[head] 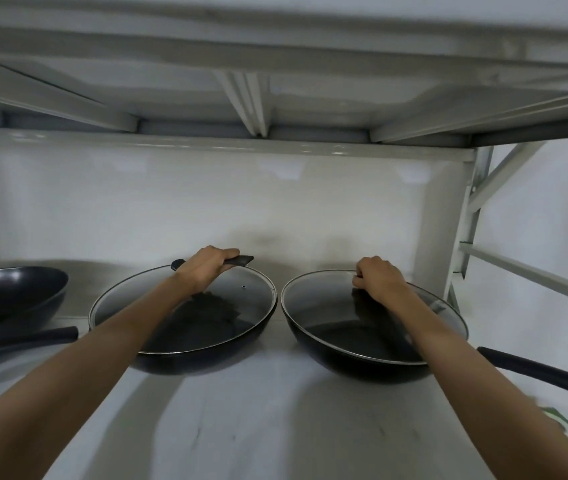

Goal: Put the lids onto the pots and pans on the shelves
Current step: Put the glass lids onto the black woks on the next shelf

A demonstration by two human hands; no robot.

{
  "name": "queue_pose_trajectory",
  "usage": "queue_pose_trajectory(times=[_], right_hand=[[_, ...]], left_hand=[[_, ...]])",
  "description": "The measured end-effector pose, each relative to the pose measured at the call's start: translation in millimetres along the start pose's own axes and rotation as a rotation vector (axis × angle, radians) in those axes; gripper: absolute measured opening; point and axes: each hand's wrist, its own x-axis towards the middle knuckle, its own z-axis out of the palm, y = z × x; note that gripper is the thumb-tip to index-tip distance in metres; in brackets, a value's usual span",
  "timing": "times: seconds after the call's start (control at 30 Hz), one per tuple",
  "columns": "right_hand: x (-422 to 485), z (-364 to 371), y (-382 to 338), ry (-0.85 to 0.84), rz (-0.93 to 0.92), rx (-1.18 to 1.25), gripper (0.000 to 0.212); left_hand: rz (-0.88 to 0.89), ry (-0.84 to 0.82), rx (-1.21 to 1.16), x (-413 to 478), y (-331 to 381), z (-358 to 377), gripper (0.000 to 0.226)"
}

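My left hand [208,268] grips the left lid [185,306] handle, my right hand [376,280] the right lid [327,299] knob, both lids on their pans. Letting go off-centre could slide them.

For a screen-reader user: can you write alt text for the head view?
Two hands hold glass lids on two black pans on a white shelf: the left hand on the left lid, the right hand on the right lid. A third pan, far left, is uncovered.
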Motion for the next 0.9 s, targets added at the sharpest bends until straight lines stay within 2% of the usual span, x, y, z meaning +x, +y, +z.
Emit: queue_pose_trajectory(times=[0.27, 0.5, 0.6, 0.73, 0.9], right_hand=[[1, 4, 0, 0.007, -0.022, -0.052, 0.024], [-5, 8, -1, 0.031, -0.043, -0.066, 0.035], [-8, 10, 0, 0.03, -0.043, -0.081, 0.039], [-8, 6, -4, 0.111, -0.053, -0.291, 0.041], [-13, 0, -29, 0.136, -0.154, -0.238, 0.03]], left_hand=[[0.014, 0.028, -0.028, -2, 2, 2, 0.026], [0.037, 0.065, -0.008, -4, 4, 4, 0.029], [0.043, 0.025, 0.0, -6, 7, -1, 0.025], [0.024, -0.083, 0.1, -7, 11, -15, 0.02], [-0.026, -0.11, 0.262, -14, 28, -28, 0.022]])
